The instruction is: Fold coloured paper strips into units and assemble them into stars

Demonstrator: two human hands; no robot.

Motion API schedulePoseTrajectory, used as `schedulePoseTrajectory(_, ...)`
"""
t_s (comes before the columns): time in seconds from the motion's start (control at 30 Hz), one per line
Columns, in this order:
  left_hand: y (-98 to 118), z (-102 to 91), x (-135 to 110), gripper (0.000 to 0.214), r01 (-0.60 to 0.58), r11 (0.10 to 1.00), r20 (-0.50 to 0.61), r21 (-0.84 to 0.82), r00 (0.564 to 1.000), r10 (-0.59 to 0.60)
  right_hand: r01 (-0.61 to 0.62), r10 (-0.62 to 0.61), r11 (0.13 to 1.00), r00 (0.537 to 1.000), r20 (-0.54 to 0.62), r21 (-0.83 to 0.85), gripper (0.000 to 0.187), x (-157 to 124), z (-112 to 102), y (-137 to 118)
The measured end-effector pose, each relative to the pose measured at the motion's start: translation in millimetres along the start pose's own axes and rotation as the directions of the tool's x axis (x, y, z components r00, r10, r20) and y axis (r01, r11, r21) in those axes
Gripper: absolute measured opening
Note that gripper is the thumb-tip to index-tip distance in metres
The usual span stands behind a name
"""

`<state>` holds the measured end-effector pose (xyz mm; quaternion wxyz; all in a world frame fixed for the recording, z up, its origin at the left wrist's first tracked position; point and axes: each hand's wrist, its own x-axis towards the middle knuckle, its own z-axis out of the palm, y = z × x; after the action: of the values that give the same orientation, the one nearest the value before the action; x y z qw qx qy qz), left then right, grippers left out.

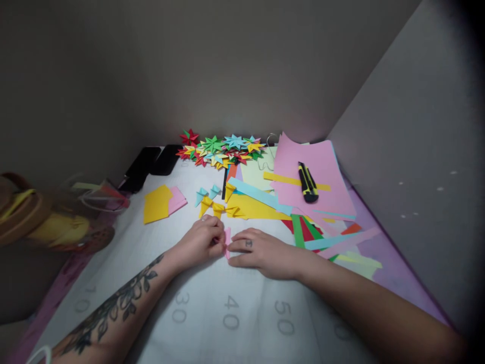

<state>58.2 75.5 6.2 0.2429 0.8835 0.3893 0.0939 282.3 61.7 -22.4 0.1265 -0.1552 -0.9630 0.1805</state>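
A small folded piece of pink paper [228, 236] lies low over the white numbered sheet, between my two hands. My left hand [202, 237] pinches its left side with curled fingers. From the right, my right hand [261, 250] rests on its edge, palm down and fingers fairly straight, the fingertips touching the paper. Just beyond my hands are several folded yellow paper pieces [218, 210] and two light blue folded pieces [215, 190]. Part of the pink paper is hidden under my fingers.
Yellow square sheets [157, 203] overlap pink ones on the left, near black phones [166, 159]. Folded paper stars [214, 144] pile along the wall. A box cutter [307, 182] lies on large pink sheets [333, 167]; coloured paper strips [326, 242] spread at right.
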Motion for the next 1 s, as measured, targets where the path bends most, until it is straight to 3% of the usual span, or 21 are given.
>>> schedulePoseTrajectory(0.17, 0.0, 0.8, -0.4, 0.008, -0.013, 1.0, -0.012, -0.003, 1.0, 0.013, -0.02, 0.021, 0.999, 0.999, -0.036, 0.048, 0.036, -0.5, 0.8, 0.1)
schedulePoseTrajectory(1.0, -4.5, 1.4, 0.5, 0.008, -0.005, 0.998, -0.003, -0.07, 1.0, 0.005, -0.015, 0.015, 1.0, 1.0, 0.003, 0.006, 0.035, 4.2, -3.2, -4.7)
